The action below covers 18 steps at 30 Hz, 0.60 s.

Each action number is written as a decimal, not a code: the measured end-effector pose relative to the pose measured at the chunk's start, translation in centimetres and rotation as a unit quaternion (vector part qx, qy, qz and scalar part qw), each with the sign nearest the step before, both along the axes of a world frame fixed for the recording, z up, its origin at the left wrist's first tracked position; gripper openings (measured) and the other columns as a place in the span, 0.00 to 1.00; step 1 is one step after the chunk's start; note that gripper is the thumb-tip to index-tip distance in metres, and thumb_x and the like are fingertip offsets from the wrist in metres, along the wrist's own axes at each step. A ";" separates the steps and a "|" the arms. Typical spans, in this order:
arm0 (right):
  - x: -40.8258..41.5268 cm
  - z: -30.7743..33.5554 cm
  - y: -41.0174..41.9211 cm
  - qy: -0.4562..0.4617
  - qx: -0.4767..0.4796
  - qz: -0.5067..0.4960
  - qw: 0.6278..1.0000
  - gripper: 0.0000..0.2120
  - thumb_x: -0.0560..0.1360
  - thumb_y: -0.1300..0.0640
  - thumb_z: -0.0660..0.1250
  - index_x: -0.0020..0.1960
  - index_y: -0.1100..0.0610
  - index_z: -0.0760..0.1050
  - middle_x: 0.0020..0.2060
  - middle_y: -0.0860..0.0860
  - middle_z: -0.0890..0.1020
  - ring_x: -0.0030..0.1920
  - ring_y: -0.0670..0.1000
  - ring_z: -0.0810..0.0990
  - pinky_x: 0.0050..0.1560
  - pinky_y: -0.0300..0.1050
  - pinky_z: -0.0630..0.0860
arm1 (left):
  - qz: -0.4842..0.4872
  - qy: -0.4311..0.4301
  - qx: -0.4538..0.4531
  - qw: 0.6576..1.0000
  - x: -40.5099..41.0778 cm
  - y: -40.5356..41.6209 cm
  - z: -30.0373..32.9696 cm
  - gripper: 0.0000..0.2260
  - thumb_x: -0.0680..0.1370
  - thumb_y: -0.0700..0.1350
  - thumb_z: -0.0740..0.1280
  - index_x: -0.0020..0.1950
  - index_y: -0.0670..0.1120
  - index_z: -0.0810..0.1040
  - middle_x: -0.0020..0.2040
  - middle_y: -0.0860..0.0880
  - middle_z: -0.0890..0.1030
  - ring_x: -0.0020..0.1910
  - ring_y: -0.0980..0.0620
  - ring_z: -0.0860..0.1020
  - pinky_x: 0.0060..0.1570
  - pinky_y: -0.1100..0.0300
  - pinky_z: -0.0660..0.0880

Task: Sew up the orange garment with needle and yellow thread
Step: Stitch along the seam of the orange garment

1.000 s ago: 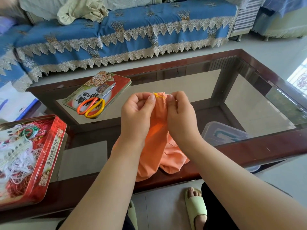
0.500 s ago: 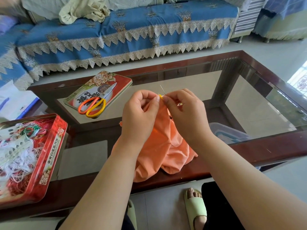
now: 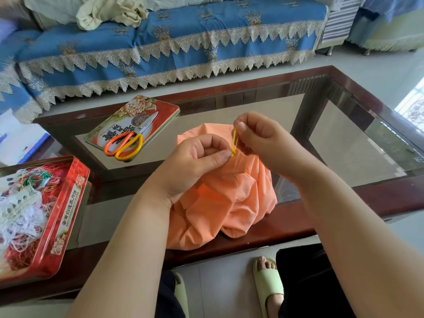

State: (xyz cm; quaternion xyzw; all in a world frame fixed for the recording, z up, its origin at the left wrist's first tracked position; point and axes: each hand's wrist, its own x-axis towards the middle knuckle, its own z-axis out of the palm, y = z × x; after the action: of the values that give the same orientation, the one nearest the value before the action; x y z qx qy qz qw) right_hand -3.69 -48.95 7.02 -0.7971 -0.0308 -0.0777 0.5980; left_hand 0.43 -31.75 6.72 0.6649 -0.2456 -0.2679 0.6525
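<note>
Nearest, the crumpled orange cloth garment (image 3: 220, 203) is lying bunched on the near edge of the glass-topped wooden bench (image 3: 344, 193). The left hand (image 3: 195, 166) is pinching a gathered fold of it between thumb and curled fingers (image 3: 220, 143). Just above, the right hand (image 3: 261, 138) is pinching a short length of yellow thread (image 3: 234, 143) running up from the fold; the needle cannot be made out. To the left, an open red tin of tangled threads (image 3: 39, 216) is sitting. Farther off, orange-and-yellow-handled scissors (image 3: 128, 143) are lying on a red flowered tin lid (image 3: 135, 120).
</note>
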 end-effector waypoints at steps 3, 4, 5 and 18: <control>0.5 -0.3 0.8 -0.040 0.030 -0.064 0.997 0.09 0.83 0.61 0.56 0.46 0.61 0.71 0.28 0.46 0.76 0.28 0.48 0.72 0.29 0.38 0.71 | -0.020 0.018 -0.012 1.000 -0.4 -0.1 0.2 0.04 0.71 0.42 0.67 0.44 0.45 0.77 0.36 0.52 0.83 0.37 0.58 0.81 0.39 0.68 0.76; 0.7 -0.4 0.7 -0.023 0.064 -0.087 0.994 0.10 0.83 0.60 0.55 0.46 0.60 0.71 0.28 0.48 0.76 0.27 0.50 0.72 0.27 0.39 0.70 | -0.024 0.020 -0.018 0.999 -0.4 0.0 0.3 0.03 0.71 0.42 0.67 0.44 0.44 0.76 0.36 0.53 0.83 0.37 0.59 0.80 0.39 0.69 0.76; 0.9 -0.3 0.6 0.004 0.097 -0.101 0.990 0.10 0.83 0.59 0.54 0.46 0.59 0.70 0.27 0.49 0.77 0.25 0.50 0.71 0.24 0.39 0.69 | -0.029 0.024 -0.024 0.999 -0.3 0.1 0.2 0.03 0.73 0.41 0.68 0.44 0.44 0.76 0.36 0.53 0.82 0.37 0.59 0.80 0.39 0.69 0.75; 4.5 -3.5 -5.2 0.051 0.494 -0.304 0.813 0.11 0.84 0.58 0.52 0.56 0.60 0.72 0.58 0.58 0.80 0.61 0.54 0.79 0.57 0.45 0.78 | -0.141 0.067 -0.041 0.987 0.6 1.4 -0.4 0.10 0.66 0.50 0.78 0.43 0.50 0.82 0.40 0.51 0.83 0.41 0.56 0.81 0.44 0.66 0.77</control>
State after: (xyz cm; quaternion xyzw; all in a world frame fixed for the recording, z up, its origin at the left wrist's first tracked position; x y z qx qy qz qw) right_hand 0.78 -54.13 3.50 -0.3659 0.2862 -0.2199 0.8578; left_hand 1.02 -30.37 6.35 0.5766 -0.3035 -0.3911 0.6500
